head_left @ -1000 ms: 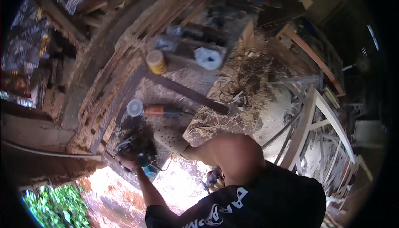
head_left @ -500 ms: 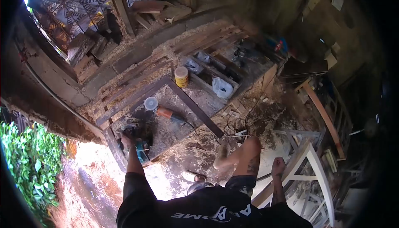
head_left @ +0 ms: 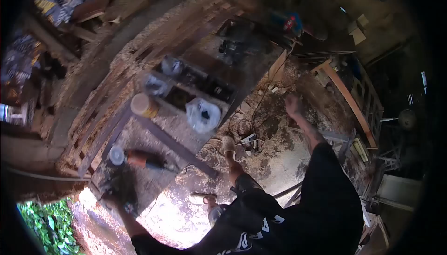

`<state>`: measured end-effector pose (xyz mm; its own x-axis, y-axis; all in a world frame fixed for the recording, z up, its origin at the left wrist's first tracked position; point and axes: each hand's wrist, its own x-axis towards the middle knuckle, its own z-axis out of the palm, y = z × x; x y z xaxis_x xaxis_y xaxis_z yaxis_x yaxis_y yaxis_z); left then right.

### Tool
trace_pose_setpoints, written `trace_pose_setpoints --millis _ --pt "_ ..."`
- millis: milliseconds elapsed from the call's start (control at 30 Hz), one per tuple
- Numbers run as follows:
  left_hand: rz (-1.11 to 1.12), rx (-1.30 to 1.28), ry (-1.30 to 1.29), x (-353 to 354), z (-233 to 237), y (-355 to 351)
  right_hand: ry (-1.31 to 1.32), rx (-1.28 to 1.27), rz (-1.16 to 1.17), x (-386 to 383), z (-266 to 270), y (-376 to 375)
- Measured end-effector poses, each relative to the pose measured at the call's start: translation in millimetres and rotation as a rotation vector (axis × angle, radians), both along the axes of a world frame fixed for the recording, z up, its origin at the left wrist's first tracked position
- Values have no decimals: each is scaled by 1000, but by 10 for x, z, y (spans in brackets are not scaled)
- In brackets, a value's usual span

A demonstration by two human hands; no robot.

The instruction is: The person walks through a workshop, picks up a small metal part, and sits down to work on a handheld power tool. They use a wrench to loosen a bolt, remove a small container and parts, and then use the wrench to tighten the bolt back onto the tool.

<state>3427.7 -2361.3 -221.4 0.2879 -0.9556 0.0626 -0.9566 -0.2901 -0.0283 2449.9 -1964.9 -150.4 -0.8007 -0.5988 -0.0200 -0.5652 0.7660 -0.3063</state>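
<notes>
At the near left corner of the workbench, my left hand (head_left: 111, 201) is closed on a teal and dark power tool (head_left: 130, 207). Blur and shadow hide the tool's exact kind and most of my fingers. My right hand (head_left: 292, 106) is held out over the littered floor, right of the bench, curled into a fist with nothing visible in it. An orange angle grinder (head_left: 136, 158) with a pale round disc (head_left: 117, 155) lies on the bench beyond my left hand. Right of the grinder, a long dark wooden strip (head_left: 179, 148) stretches over the bench edge.
A yellow tub (head_left: 143, 105) stands beside a compartmented wooden box (head_left: 181, 87) holding plastic bags (head_left: 203, 114). Cords (head_left: 253, 115) and a white power strip (head_left: 248, 139) lie among floor shavings. Wooden frames (head_left: 351, 101) lean at the right. Green plants (head_left: 44, 227) grow at lower left.
My view has swung right and my body has turned. My right hand has risen from beside my knee and reached forward, still in a fist. My left hand stays at the power tool.
</notes>
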Motion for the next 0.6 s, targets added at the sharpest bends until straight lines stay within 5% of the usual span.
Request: trace_pose_setpoints --millis 67,133,167,233,300,367,600 --pt "-127 78 -277 -111 -8 38 -24 274 -88 -858 -307 -631" --pt "-241 197 -606 -374 135 141 18 316 7 -1732 -658 -1084" --pt "-275 252 -688 -582 263 153 -53 198 -108 -1758 -319 -1511" --pt "-250 282 -611 -422 226 108 514 504 116 -3221 -1402 -1624" --pt "-228 314 -523 -104 166 87 648 195 90 -3180 -993 -2081" --pt "-220 345 -492 70 150 79 402 312 55 -3071 -535 -2463" --pt "-229 333 -404 103 259 164 284 205 400 -3553 -866 -2664"
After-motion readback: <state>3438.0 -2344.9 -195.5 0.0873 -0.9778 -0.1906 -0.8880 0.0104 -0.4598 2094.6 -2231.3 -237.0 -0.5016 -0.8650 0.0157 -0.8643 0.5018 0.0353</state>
